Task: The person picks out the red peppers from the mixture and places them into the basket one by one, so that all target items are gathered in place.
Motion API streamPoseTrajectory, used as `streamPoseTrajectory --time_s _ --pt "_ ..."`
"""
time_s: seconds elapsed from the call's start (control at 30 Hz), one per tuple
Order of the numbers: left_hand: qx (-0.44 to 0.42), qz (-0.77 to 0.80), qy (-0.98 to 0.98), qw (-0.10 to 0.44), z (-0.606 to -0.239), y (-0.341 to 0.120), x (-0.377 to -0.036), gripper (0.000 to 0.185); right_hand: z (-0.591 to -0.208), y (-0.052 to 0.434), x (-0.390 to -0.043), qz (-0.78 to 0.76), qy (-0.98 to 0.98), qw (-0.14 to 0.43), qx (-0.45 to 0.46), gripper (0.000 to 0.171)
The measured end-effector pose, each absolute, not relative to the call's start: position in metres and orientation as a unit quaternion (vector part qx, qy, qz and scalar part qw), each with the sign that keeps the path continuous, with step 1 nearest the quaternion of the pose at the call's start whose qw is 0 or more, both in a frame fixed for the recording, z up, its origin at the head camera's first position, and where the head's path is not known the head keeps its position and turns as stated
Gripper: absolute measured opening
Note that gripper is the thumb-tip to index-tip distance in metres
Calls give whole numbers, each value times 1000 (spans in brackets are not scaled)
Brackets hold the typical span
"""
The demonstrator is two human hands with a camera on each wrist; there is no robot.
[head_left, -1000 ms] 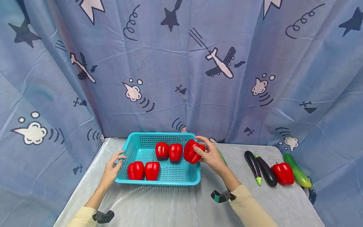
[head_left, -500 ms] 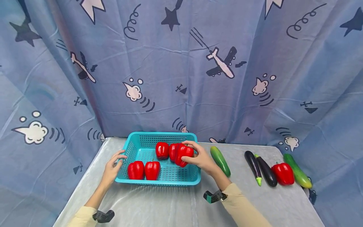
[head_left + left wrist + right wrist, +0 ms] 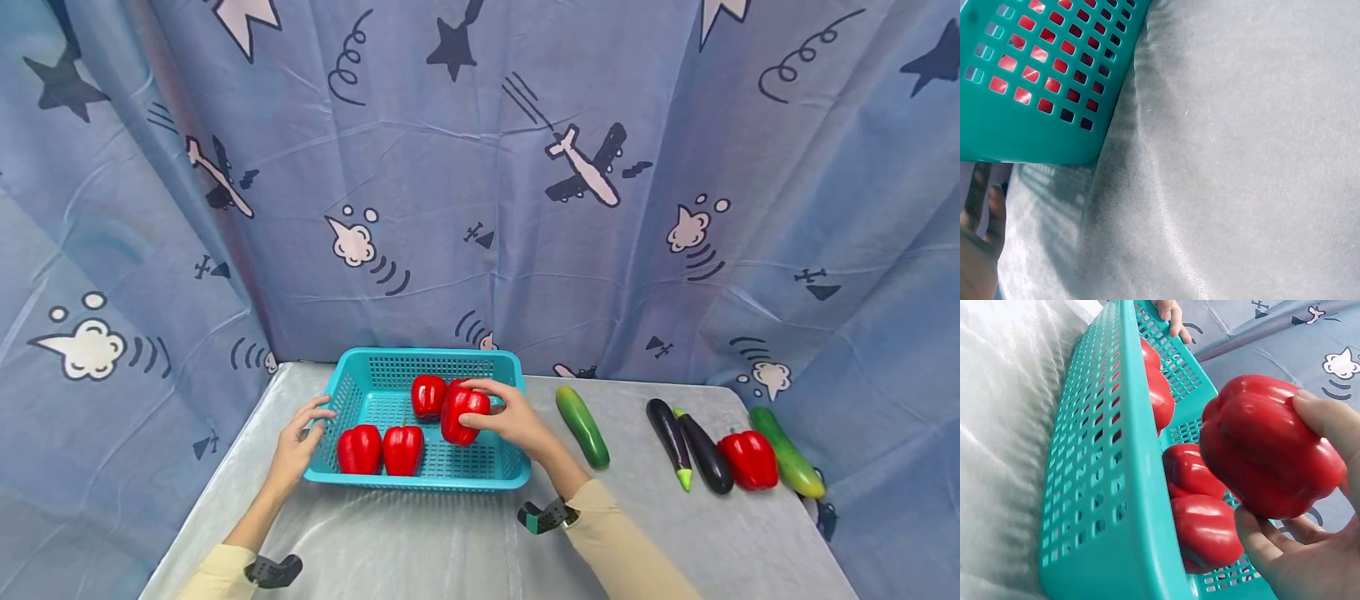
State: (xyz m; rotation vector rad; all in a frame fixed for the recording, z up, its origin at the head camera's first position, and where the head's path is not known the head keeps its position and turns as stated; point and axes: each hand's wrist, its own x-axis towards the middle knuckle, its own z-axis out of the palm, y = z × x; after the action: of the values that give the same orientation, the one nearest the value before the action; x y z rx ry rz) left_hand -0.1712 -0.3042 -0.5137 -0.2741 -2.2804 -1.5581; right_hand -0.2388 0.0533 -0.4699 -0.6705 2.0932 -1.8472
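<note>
Grey table (image 3: 420,542): right hand (image 3: 517,423) holds pepper (image 3: 461,414) (unlabelled).

We read no text, labels, brands or numbers anywhere; curtain (image 3: 480,167) carries only drawn planes, stars, clouds.

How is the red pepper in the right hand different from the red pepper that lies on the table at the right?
The held pepper is gripped by the right hand above the teal basket, clear of its floor; the table pepper lies untouched on the cloth. The held pepper has other red peppers beside it; the table pepper lies between an eggplant and a cucumber. Both are glossy red.
</note>
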Motion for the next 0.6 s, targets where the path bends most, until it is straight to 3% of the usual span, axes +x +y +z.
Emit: streamPoseTrajectory --time_s 0.23,0.6 --pt "-89 -558 -806 179 -515 -304 -173 21 -458 46 -228 -613 738 153 -236 48" --pt "-84 -551 -809 186 -513 -303 -172 23 -491 32 -239 -589 769 158 -191 49"
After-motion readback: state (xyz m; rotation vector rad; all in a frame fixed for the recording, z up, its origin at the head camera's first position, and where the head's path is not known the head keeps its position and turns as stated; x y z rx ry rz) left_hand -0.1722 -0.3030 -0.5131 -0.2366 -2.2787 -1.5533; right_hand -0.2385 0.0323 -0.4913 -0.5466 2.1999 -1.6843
